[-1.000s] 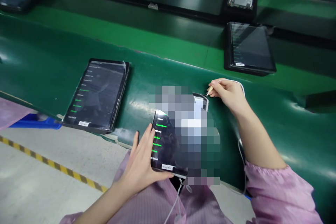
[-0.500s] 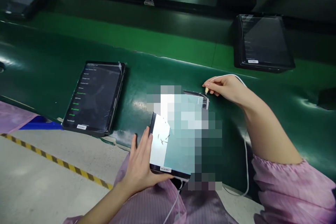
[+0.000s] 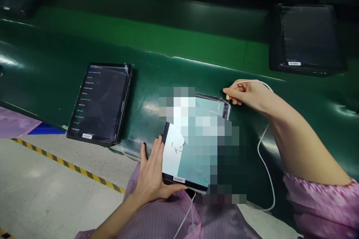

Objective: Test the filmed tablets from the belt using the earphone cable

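In the head view a tablet (image 3: 193, 173) with a lit screen lies at the near edge of the green bench, partly covered by a pixelated patch. My left hand (image 3: 151, 175) steadies it, fingers along its left side and thumb along the lower edge. My right hand (image 3: 249, 92) is closed in a pinch at the tablet's upper right corner. Between its fingertips is a small yellowish plug (image 3: 227, 97) on a white cable (image 3: 259, 148), which loops over the hand and down. Whether the plug sits in the tablet, I cannot tell. Another white cord (image 3: 186, 214) hangs below the tablet.
To the left, a second tablet (image 3: 102, 104) shows a dark screen with a text list. A dark tablet (image 3: 308, 37) rests on a black block at the back right, on the green line surface (image 3: 196, 30). Striped floor tape (image 3: 70, 166) runs at the lower left.
The view has shifted, so the back-right tablet appears farther right. My right hand and the lit tablet appear slightly farther right in the picture. Both hands keep their holds.
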`<state>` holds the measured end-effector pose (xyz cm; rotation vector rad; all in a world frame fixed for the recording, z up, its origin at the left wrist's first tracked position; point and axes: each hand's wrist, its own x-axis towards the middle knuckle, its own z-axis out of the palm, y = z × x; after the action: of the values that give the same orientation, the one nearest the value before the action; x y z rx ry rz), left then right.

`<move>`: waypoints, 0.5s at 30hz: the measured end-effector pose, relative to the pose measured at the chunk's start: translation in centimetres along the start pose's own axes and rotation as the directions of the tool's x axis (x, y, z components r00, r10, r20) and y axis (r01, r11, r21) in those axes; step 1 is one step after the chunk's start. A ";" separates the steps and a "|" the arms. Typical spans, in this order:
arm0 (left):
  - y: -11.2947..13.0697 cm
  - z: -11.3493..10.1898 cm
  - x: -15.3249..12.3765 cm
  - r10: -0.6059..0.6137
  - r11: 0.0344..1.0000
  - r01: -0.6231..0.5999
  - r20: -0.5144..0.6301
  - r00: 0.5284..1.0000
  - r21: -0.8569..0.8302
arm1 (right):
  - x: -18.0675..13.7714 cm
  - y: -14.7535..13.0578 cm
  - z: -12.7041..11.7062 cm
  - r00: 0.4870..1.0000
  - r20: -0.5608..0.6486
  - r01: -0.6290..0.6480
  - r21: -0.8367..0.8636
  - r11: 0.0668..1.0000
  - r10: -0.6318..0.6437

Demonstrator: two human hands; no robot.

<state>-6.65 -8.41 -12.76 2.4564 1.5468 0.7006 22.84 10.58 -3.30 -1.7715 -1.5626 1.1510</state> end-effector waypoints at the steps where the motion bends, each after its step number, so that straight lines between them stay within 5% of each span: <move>1: 0.0 -0.1 0.1 -0.002 1.000 0.002 0.005 1.000 0.003 | -0.1 -0.1 0.0 1.000 -0.004 -0.003 -0.003 1.000 0.003; 7: -0.1 -0.2 0.2 -0.043 0.999 0.043 0.072 0.997 -0.003 | -0.4 0.3 0.1 0.998 -0.018 -0.066 0.084 0.994 0.068; 15: -0.2 -0.1 0.2 -0.032 0.998 0.035 0.038 0.999 -0.060 | -3.1 1.1 2.3 0.964 -0.257 0.027 -0.177 0.984 -0.073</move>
<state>-6.78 -8.15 -12.65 2.3804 1.5266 0.6825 21.56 6.97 -4.55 -1.8948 -1.5733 0.7389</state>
